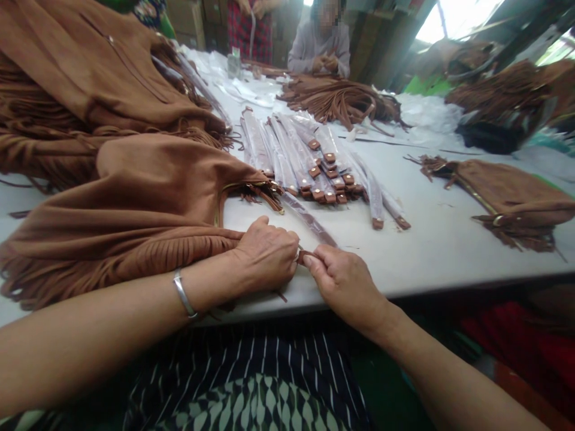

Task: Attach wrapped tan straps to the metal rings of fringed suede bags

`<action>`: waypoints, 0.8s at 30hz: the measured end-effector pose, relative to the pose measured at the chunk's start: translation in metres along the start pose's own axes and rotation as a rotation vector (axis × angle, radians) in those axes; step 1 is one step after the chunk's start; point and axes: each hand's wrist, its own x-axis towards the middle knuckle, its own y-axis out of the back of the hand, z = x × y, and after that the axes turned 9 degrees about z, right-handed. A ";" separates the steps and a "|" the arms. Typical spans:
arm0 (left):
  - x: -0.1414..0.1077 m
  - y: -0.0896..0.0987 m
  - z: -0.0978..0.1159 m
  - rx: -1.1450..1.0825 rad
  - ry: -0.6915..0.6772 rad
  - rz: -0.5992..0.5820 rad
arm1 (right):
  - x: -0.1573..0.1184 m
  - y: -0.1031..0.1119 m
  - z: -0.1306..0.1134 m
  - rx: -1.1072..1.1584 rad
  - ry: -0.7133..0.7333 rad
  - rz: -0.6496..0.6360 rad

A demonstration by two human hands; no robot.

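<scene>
A large brown suede bag [148, 197] with fringe lies at the left of the white table, its zipped opening facing right. My left hand [269, 254], below a silver bangle, is closed at the bag's right end. Close beside it, my right hand [344, 284] pinches a small brown leather strap end [306, 256] between thumb and fingers. The strap spans the short gap between both hands. What lies inside my left fist is mostly hidden. Just behind the hands, a strap in a clear plastic sleeve [312, 221] runs from the bag's opening toward my right hand.
Several plastic-wrapped straps [291, 149] with brown ends lie beyond the hands. More brown fringed bags rest at the back left [112, 78] and right [516, 188]. A brown strip pile [336, 99] lies farther back, near a seated person [321, 45]. The table's front edge [431, 287] runs beneath my forearms.
</scene>
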 end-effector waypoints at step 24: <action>0.003 0.004 -0.004 -0.046 0.074 -0.091 | 0.044 0.017 0.006 0.101 0.021 -0.261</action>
